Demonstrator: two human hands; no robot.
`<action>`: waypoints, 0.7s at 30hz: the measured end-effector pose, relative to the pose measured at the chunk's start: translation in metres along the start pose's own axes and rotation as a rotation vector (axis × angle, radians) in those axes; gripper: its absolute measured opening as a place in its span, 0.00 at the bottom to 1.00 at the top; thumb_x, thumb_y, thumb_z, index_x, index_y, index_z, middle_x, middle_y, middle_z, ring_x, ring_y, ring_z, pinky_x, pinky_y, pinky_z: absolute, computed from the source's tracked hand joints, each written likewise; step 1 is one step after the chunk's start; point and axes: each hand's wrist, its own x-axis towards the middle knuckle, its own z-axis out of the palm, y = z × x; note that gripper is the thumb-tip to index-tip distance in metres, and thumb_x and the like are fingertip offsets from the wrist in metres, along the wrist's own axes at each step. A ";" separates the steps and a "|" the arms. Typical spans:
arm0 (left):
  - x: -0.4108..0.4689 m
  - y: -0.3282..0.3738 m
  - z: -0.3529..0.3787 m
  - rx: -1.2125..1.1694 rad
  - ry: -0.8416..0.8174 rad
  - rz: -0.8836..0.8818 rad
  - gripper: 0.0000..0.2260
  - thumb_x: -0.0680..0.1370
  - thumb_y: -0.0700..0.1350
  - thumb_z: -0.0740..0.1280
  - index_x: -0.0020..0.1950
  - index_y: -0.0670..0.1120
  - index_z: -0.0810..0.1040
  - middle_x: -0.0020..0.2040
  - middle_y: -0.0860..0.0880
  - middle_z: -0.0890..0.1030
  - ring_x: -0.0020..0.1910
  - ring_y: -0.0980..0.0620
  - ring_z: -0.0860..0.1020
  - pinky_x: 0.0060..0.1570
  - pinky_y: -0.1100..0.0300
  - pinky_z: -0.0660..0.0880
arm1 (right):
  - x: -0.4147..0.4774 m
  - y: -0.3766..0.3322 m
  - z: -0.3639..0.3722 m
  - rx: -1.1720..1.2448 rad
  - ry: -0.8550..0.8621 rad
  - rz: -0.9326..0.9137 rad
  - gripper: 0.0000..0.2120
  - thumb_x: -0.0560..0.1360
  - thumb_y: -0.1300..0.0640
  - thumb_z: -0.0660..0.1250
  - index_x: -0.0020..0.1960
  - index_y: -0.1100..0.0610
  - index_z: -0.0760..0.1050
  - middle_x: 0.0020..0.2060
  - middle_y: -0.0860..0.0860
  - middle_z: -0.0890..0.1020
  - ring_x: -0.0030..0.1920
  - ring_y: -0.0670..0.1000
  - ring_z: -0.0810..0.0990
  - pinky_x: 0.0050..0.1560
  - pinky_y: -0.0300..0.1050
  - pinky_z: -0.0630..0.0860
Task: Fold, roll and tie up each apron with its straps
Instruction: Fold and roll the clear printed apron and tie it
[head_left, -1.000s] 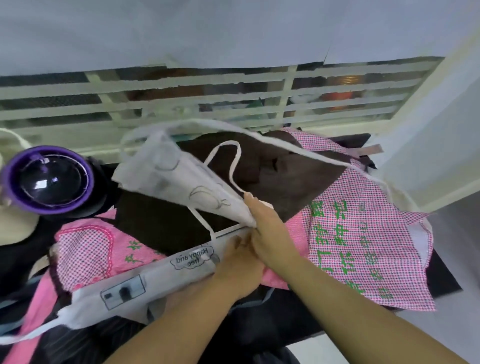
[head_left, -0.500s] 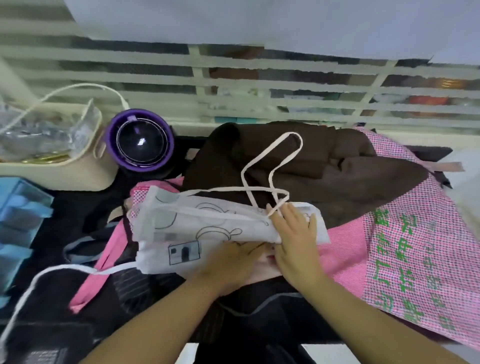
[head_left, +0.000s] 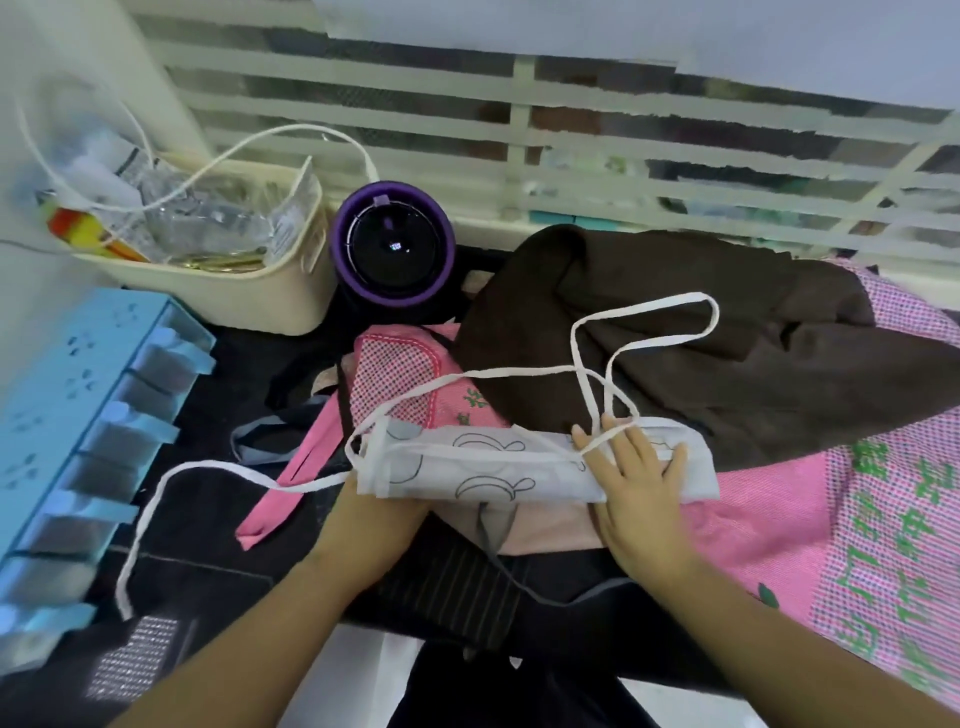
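Pressing flat on the folded white apron (head_left: 498, 470), the right hand (head_left: 641, 488) lies with its fingers straight and spread over the cloth's right end, holding nothing. The left hand (head_left: 379, 517) sits at the apron's near left edge with its fingers tucked out of sight beneath the fold, so the head view does not show whether it grips the cloth. The apron lies as a long narrow band between the two hands, on a heap of other cloth on the dark surface (head_left: 208, 545). One white strap (head_left: 649, 304) loops away beyond the right hand's fingertips over a brown cloth (head_left: 753, 374); another strap (head_left: 156, 493) trails off left of the left hand. Right of the right hand spreads a pink checked apron (head_left: 883, 519) with green print. Far beyond the left hand stand a purple-rimmed round object (head_left: 392, 244), perhaps a lidded jar, and a cream basket (head_left: 249, 296); a blue rack (head_left: 78, 415) lies to its left.
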 end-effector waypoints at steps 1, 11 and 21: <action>0.004 -0.008 0.005 -0.070 -0.024 0.008 0.24 0.80 0.55 0.39 0.56 0.48 0.73 0.45 0.47 0.83 0.47 0.55 0.79 0.50 0.61 0.77 | 0.000 -0.004 0.003 -0.029 0.007 -0.024 0.34 0.66 0.59 0.62 0.71 0.46 0.62 0.67 0.57 0.71 0.70 0.59 0.64 0.61 0.77 0.58; 0.012 -0.023 0.002 -0.070 0.132 0.318 0.11 0.82 0.50 0.57 0.63 0.58 0.71 0.62 0.59 0.73 0.61 0.62 0.71 0.63 0.61 0.68 | 0.007 -0.040 0.004 -0.187 -0.091 -0.173 0.27 0.70 0.49 0.55 0.70 0.47 0.67 0.69 0.57 0.71 0.69 0.63 0.69 0.57 0.78 0.61; -0.002 -0.046 -0.017 0.246 0.183 0.139 0.17 0.75 0.51 0.58 0.57 0.47 0.82 0.58 0.45 0.81 0.60 0.42 0.77 0.63 0.41 0.70 | 0.004 -0.022 -0.009 -0.172 -0.164 -0.089 0.29 0.78 0.33 0.43 0.67 0.45 0.71 0.69 0.56 0.72 0.71 0.62 0.65 0.64 0.73 0.49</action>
